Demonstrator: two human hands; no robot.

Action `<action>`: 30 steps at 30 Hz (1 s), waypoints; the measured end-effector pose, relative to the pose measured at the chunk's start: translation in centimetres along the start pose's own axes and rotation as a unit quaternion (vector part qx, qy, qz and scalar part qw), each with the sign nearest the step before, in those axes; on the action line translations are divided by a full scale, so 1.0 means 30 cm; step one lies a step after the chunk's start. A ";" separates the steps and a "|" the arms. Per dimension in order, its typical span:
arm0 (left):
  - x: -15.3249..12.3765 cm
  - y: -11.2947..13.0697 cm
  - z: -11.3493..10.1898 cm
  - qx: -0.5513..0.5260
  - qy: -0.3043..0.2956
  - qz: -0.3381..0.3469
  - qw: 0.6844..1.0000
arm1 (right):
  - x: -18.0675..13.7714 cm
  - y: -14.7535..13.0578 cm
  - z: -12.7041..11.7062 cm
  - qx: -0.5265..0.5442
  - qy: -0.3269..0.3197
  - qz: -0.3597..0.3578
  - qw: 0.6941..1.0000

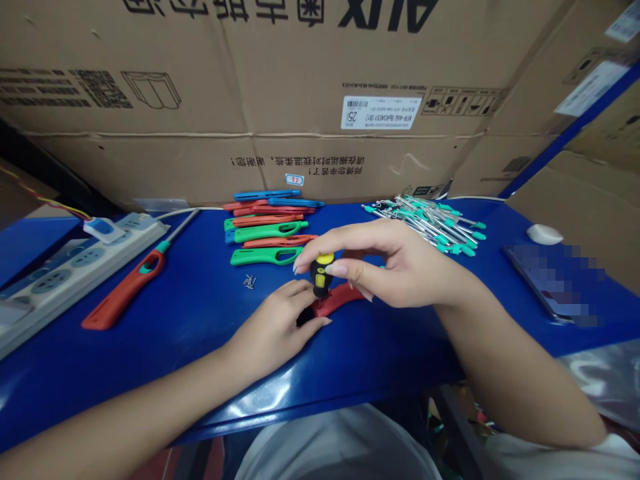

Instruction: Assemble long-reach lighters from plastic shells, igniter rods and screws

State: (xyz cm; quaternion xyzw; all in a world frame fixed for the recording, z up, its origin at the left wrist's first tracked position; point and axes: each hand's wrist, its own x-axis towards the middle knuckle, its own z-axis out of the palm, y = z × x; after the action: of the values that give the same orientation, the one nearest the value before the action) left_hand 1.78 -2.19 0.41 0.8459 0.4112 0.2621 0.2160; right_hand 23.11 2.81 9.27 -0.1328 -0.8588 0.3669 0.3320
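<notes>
My right hand (387,263) is closed round a short black and yellow screwdriver (321,275), held upright with its tip down on a red lighter casing (343,299). My left hand (285,317) pinches the casing's left end against the table; its fingers partly cover that end. A small pile of screws (249,281) lies just beyond my left hand. Past it are stacked red, green and blue lighter casings, such as a green casing (263,256). Behind my right hand is a heap of metal lighter tubes with teal parts (440,223).
An assembled red lighter (125,290) lies at left beside a white power strip (75,267) with a plug and cable. A phone (543,283) and a white rounded object (545,234) are at right. A large cardboard sheet (280,100) stands behind the blue table (200,360).
</notes>
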 end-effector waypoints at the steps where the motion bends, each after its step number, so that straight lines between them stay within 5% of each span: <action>1: 0.000 -0.001 0.002 -0.005 0.004 0.001 1.000 | 0.002 0.001 -0.002 -0.010 -0.001 -0.014 1.000; 12: 0.004 -0.010 0.024 -0.015 0.045 0.026 0.999 | 0.012 -0.015 0.040 -0.123 0.027 -0.067 0.990; 20: 0.013 0.009 0.007 0.023 0.007 0.018 1.000 | 0.015 -0.026 0.044 -0.138 0.046 -0.049 0.988; 26: -0.010 0.024 -0.092 0.126 -0.086 -0.046 0.987 | -0.003 0.030 -0.087 -0.076 0.131 0.011 0.988; 30: -0.011 0.035 -0.111 0.199 -0.112 -0.055 0.972 | -0.068 0.157 -0.219 -0.158 0.230 0.038 0.959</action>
State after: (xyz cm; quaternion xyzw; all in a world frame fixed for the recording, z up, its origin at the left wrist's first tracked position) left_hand 0.15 -2.55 3.49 0.8718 0.4744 0.0667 0.1020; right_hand 28.93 8.69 8.28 -0.2973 -0.8005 0.1981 0.4812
